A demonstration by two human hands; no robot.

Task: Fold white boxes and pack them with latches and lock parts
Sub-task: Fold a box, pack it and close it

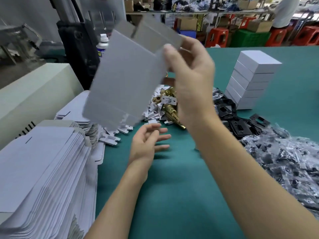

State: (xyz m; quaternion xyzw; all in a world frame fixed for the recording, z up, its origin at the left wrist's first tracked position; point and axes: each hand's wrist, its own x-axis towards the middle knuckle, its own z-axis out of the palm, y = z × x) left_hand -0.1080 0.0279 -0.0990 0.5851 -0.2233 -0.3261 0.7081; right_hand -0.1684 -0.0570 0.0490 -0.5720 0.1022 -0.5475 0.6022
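Note:
My right hand (189,78) holds a flat, unfolded box blank (127,75) up in the air, pinching its right edge; the grey inner side faces me and the blank is blurred. My left hand (148,142) hovers below it over the green table (172,187), fingers spread and relaxed, holding nothing. Brass latches (170,107) lie behind my hands on small white card pieces. Black lock plates (229,114) lie to the right.
A tall stack of flat white box blanks (43,169) fills the left. Several finished white boxes (250,80) are stacked at the back right. Bagged black parts (284,159) are heaped at the right. A cream machine (34,94) stands at the left rear.

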